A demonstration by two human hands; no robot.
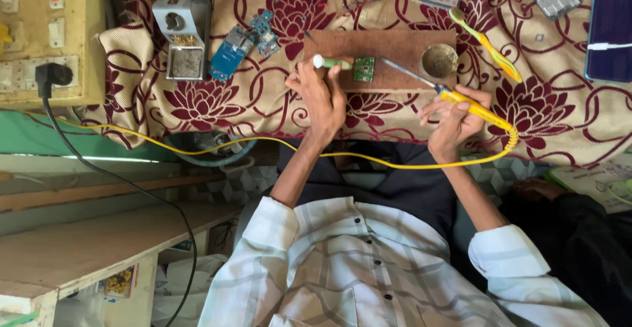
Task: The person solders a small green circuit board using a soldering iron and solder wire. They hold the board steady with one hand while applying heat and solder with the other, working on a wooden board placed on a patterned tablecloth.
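Holding a green-handled tool (331, 62) in left grip (320, 96), right grip (454, 119) clasping yellow soldering iron (461, 102)

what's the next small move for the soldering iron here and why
Probably ease the soldering iron tip left, down onto the small green circuit board. The right hand holds it with the tip just short of the board, beside the round tin, while the left hand already holds a green-handled tool at the board's edge.
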